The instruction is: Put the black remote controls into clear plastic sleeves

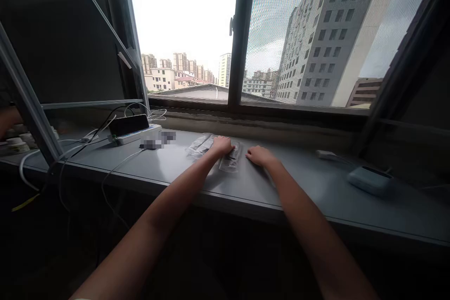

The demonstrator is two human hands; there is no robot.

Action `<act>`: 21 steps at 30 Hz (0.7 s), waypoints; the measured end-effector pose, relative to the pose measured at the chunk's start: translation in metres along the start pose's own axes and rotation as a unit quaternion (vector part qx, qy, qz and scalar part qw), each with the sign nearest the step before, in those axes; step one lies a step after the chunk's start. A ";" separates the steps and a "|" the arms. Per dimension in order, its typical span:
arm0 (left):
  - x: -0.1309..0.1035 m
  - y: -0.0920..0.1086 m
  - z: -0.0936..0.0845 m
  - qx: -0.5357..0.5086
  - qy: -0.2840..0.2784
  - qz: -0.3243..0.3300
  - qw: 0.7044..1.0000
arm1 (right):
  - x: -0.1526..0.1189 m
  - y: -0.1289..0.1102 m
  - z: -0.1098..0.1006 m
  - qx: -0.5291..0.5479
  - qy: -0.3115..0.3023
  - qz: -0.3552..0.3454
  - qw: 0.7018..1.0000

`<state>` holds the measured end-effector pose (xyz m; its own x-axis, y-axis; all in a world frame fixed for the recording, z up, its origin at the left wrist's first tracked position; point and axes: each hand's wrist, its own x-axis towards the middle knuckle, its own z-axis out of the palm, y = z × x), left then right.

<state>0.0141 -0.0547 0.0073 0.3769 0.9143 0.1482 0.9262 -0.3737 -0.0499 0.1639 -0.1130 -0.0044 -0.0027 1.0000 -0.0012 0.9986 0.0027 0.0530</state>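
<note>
Clear plastic packets lie on the grey table (140,164) below the window. One packet (230,161) sits under and just right of my left hand (222,145); other packets (201,144) lie to its left, overlapping. My left hand rests on the packets with its fingers bent, and whether it grips one is hidden. To the right, my right hand (259,155) lies on the bare tabletop, apart from the packets. Its fingers are curled and partly hidden behind the back of the hand.
A phone (129,125) leans by a white power strip (138,134) at the left, with cables trailing over the table's edge. A pale blue box (370,180) and a white plug (326,154) lie at the right. White bottles (17,145) and a blurred person's hand are far left.
</note>
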 end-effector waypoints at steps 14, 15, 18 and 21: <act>0.002 0.007 -0.001 -0.204 -0.026 0.033 0.978 | 0.006 0.005 0.006 0.007 0.021 -0.006 1.000; 0.004 0.005 0.000 -0.229 -0.025 0.030 0.973 | 0.006 0.004 0.006 0.008 0.022 -0.007 1.000; 0.010 0.000 0.005 -0.315 -0.040 0.016 0.948 | 0.005 0.004 0.006 0.007 0.026 -0.008 1.000; 0.017 -0.005 0.010 -0.435 -0.048 -0.021 0.899 | 0.003 0.002 0.005 0.002 0.031 -0.003 0.999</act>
<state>0.0162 -0.0357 0.0005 0.3791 0.9243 0.0433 0.5971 -0.2801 0.7516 0.1665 -0.1099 -0.0096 -0.0128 0.9981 0.0610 0.9988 0.0098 0.0484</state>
